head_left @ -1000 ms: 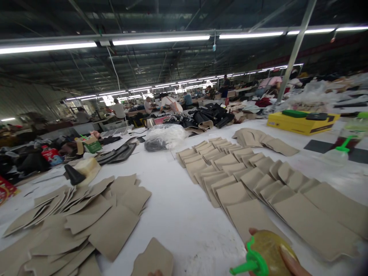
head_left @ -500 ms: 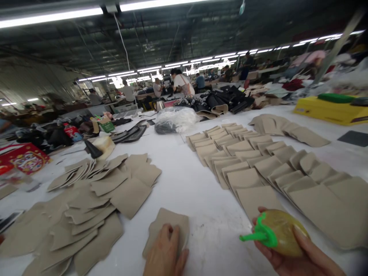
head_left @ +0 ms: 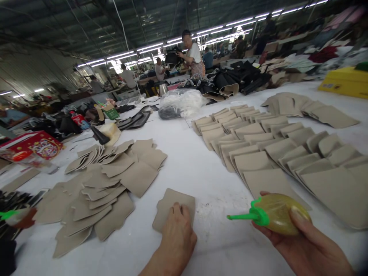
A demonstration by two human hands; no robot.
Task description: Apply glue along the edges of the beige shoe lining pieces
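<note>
My left hand (head_left: 178, 234) rests on a beige leather piece (head_left: 164, 211) lying flat on the white table. Its fingers are curled and pressed together on the piece's right part; the fingertips are partly hidden. Held in my right hand (head_left: 313, 239) is a soft, yellowish glue bottle (head_left: 283, 212) with a green nozzle pointing left, above the table. To the left lies a loose pile of similar beige pieces (head_left: 138, 174). Rows of overlapping beige pieces (head_left: 258, 179) spread out on the right, beyond the bottle.
Toward the back sit a plastic-wrapped bundle (head_left: 181, 105) and black bags (head_left: 230, 78). A red box (head_left: 34, 145) stands at left, a yellow box (head_left: 343, 82) at far right. A blurred green-tipped item (head_left: 17, 217) shows at the left edge. A person (head_left: 191, 57) stands behind, holding something black.
The view has tilted and shifted. My left fingers have drawn closer together on the leather piece. A green-tipped item has appeared at the left edge. The person behind now lifts something black.
</note>
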